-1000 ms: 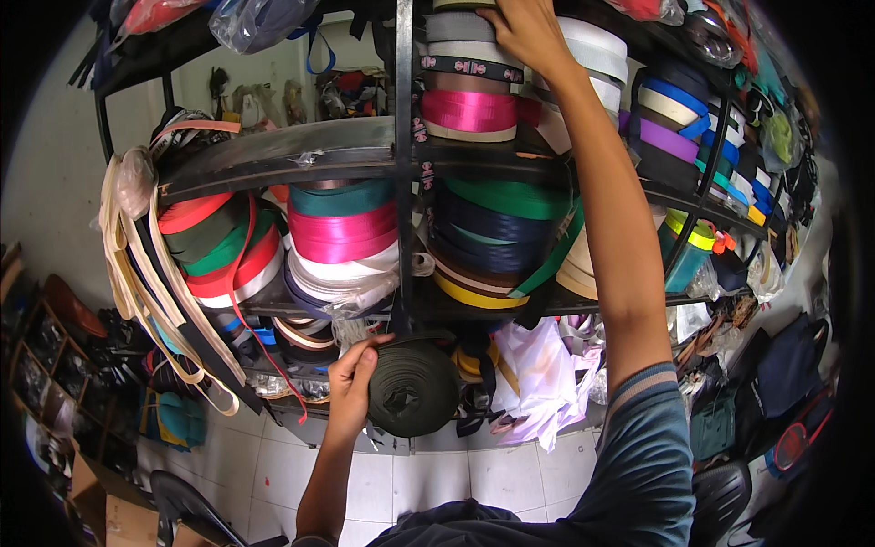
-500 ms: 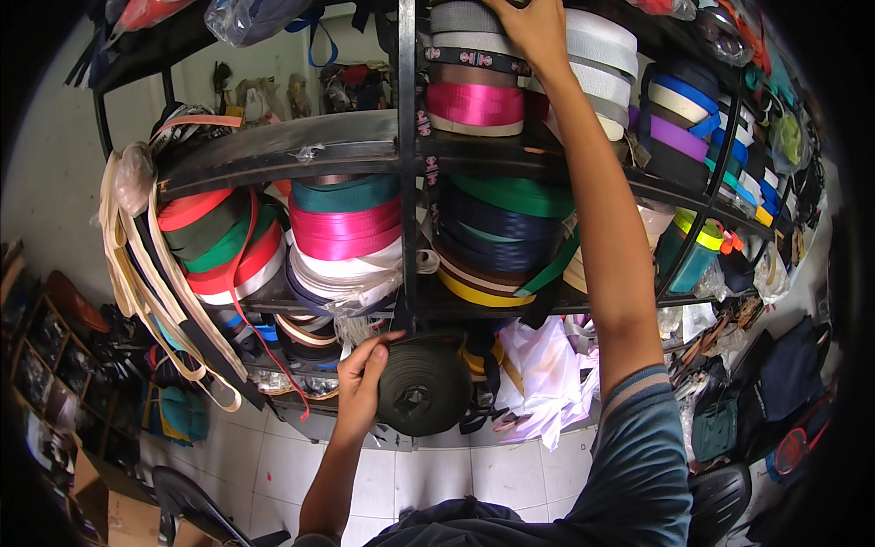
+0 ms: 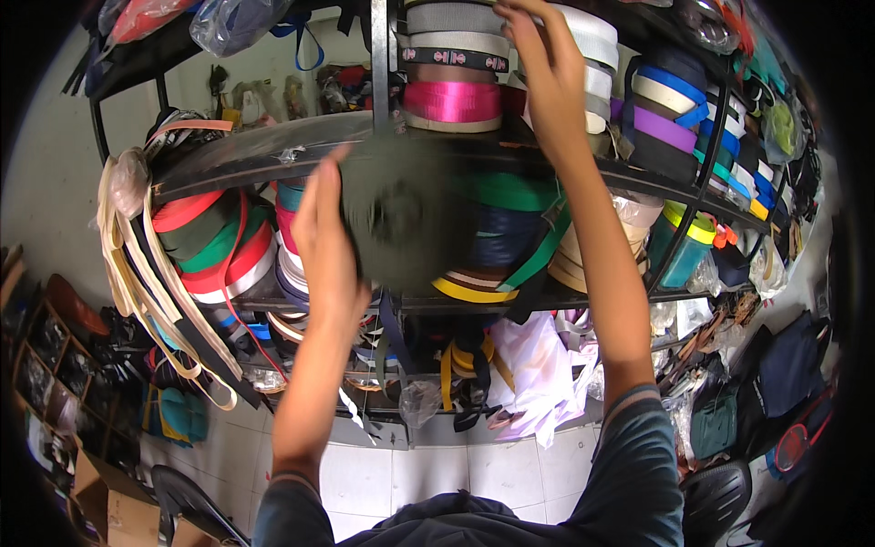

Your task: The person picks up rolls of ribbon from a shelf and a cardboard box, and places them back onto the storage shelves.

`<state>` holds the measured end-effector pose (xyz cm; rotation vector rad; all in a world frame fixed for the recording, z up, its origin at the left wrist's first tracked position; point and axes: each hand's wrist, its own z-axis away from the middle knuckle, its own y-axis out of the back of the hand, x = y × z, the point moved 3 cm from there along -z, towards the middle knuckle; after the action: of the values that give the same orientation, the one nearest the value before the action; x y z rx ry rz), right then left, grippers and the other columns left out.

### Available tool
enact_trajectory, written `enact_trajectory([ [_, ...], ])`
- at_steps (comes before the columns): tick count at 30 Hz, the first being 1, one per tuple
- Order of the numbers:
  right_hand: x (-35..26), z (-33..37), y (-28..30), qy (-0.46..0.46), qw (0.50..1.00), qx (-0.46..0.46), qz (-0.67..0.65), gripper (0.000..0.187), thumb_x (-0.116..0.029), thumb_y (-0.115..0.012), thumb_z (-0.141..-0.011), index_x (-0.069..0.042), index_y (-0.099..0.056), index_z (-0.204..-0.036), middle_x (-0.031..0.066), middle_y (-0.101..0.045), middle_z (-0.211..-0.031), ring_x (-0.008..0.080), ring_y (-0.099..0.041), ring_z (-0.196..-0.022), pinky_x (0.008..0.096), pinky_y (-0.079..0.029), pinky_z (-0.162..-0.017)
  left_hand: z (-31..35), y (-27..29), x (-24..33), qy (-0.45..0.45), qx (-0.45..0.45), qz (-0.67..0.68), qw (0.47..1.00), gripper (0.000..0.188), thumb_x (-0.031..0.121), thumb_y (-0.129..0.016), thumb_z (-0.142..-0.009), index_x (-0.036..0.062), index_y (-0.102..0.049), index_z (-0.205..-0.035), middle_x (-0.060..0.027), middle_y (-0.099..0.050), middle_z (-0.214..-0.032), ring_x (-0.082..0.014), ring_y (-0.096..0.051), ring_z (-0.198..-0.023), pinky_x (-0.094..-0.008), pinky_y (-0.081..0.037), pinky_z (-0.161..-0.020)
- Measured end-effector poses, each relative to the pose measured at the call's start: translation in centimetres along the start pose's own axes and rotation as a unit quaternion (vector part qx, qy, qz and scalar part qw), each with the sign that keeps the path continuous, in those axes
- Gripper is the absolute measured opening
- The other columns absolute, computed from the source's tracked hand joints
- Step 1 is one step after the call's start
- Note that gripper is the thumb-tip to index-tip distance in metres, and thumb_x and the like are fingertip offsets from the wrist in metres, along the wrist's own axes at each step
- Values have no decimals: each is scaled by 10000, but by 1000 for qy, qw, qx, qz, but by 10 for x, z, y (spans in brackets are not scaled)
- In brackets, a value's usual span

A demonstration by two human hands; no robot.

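Observation:
My left hand (image 3: 324, 232) grips a large coiled roll of dark green webbing (image 3: 406, 214) by its left side. The roll is smeared by motion and hangs in front of the shelf edge, hiding part of the rack. Up at the top shelf, my right hand (image 3: 551, 77) reaches between two stacks of webbing rolls, its fingers stretched and apart. Its fingertips lie at the top edge of the left stack, beside a grey roll (image 3: 456, 18); whether they touch it I cannot tell. Lower in that stack is a shiny pink ribbon roll (image 3: 451, 102). White rolls (image 3: 588, 36) stand just right of the hand.
A black metal rack (image 3: 378, 64) with a central upright carries several rolls. Below are a green roll (image 3: 515, 191) and a red roll (image 3: 187, 211). Cream straps (image 3: 123, 264) hang at the left. A white plastic bag (image 3: 542, 374) lies low, above the tiled floor (image 3: 437, 479).
My left hand has lifted the dark green webbing roll from below the lower shelf up to the middle shelf. My right hand has come down slightly, and its fingers show more.

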<state>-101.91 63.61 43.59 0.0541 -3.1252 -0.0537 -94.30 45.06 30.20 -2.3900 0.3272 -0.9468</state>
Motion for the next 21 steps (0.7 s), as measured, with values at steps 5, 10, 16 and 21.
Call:
enact_trajectory([
  [5, -66, 58, 4, 186, 943, -156, 228, 571, -127, -753, -649, -176, -580, -1191, 84, -496, -1302, 354, -509, -1141, 378, -464, -942, -71, -66, 9, -19, -22, 53, 998, 393, 305, -452, -982, -1, -542, -1211, -104, -612, -1092, -194, -605, -964, -318, -500, -815],
  [10, -19, 13, 19, 313, 871, -112, 362, 707, -116, -775, -567, -208, -565, -1235, 97, -473, -1330, 343, -440, -1202, 439, -424, -960, -139, -108, 16, 68, -118, 51, 989, 433, 354, -468, -933, 21, -549, -1197, -118, -592, -1161, -248, -590, -1017, -378, -472, -871],
  [16, -14, -23, 33, 196, 938, -70, 278, 412, 7, -587, -794, -17, -538, -1203, 198, -509, -1243, 381, -457, -1184, 419, -366, -1012, -158, -144, 29, 19, -200, 19, 980, 497, 424, -331, -932, 25, -575, -1099, -99, -644, -1010, -227, -625, -893, -356, -506, -765],
  [21, 0, -21, 37, 188, 941, -64, 275, 419, -20, -574, -794, 8, -517, -1207, 203, -510, -1232, 372, -456, -1182, 422, -358, -1013, -153, -144, 28, -76, -211, -139, 964, 423, 373, -398, -932, 32, -587, -1094, -87, -631, -995, -190, -587, -913, -338, -468, -804],
])
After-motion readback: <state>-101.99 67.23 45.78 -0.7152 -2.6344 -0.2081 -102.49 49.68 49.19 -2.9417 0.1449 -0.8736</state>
